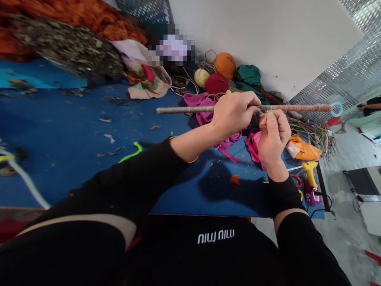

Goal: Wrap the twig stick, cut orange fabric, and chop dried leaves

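A long thin stick [297,107] runs level across the view above the table; its left part is grey-brown and its right part is wrapped in reddish-orange. A light blue ring [336,109] sits at its right end. My left hand [232,112] is closed around the middle of the stick. Just below the stick, my right hand [274,133] is pinched on a small brown piece [262,120] close to my left fingertips. What this piece is, and whether it joins the stick, is mostly hidden by the fingers.
Balls of yarn [225,65], magenta cloth [205,115] and dry twigs [320,133] lie behind the hands. A yellow glue gun [311,173] and red-handled scissors [296,180] lie at right on the blue table [184,190]. Dried leaves in plastic [71,49] stand at far left.
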Demonstrator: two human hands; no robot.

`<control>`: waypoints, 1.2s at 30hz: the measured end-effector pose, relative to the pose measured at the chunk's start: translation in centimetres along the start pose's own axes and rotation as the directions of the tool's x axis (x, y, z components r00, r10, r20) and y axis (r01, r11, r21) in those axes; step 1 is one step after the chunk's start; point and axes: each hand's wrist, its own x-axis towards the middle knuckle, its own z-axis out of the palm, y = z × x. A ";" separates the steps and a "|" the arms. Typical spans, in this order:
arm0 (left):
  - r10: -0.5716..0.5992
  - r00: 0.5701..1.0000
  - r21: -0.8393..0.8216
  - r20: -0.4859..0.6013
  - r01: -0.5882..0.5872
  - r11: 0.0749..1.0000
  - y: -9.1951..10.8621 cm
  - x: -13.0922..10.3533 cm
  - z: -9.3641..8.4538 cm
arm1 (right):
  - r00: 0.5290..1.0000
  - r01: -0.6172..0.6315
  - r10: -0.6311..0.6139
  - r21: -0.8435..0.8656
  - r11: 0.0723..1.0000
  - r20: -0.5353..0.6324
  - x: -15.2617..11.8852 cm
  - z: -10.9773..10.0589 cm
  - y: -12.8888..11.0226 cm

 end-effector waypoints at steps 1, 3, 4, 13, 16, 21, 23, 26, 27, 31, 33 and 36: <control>0.003 1.000 0.023 0.002 -0.003 1.000 0.1 -0.1 0.0 | 1.000 0.005 -0.005 -0.009 1.000 0.002 -0.1 0.1 -0.2; 0.011 1.000 0.037 0.011 -0.011 0.999 0.1 -0.1 0.0 | 1.000 0.000 0.000 -0.014 1.000 0.011 -0.1 0.0 -0.4; 0.016 1.000 0.036 0.018 -0.016 0.999 0.0 -0.1 0.0 | 1.000 -0.010 0.011 -0.014 1.000 0.021 0.1 -0.1 -0.4; -0.049 0.992 0.047 0.119 0.044 0.998 -0.3 0.7 -0.7 | 0.991 0.124 -0.115 -0.159 0.979 0.063 2.1 -2.3 -0.3; -0.026 0.989 0.045 0.146 0.019 0.999 -0.2 0.6 -0.7 | 0.990 0.137 -0.131 -0.129 0.982 0.055 2.1 -2.6 0.1; 0.032 0.987 0.029 0.157 -0.038 0.999 -0.2 0.2 -0.8 | 0.993 0.064 -0.051 -0.126 0.990 0.104 2.2 -2.7 0.7; 0.042 0.987 0.034 0.156 -0.048 0.998 -0.1 0.1 -0.8 | 0.993 0.057 -0.046 -0.105 0.993 0.106 2.4 -2.8 0.9; 0.042 0.986 0.066 0.160 -0.054 0.996 0.1 -0.1 -0.7 | 0.993 0.053 -0.039 -0.122 0.991 0.112 2.7 -2.9 1.3; 0.045 0.986 0.085 0.163 -0.059 0.995 0.3 -0.2 -0.7 | 0.992 0.046 -0.029 -0.139 0.989 0.119 2.8 -3.0 1.4; 0.091 0.981 0.173 0.169 -0.121 0.977 0.7 -0.4 -0.7 | 0.989 0.031 -0.002 -0.194 0.980 0.148 3.1 -3.3 2.0; 0.128 0.975 0.218 0.179 -0.166 0.962 0.9 -0.5 -0.6 | 0.988 0.033 0.002 -0.222 0.975 0.157 3.3 -3.5 2.1; 0.152 0.967 0.304 0.205 -0.211 0.929 1.0 -0.5 -0.7 | 0.986 0.045 0.000 -0.267 0.963 0.166 3.6 -3.7 2.1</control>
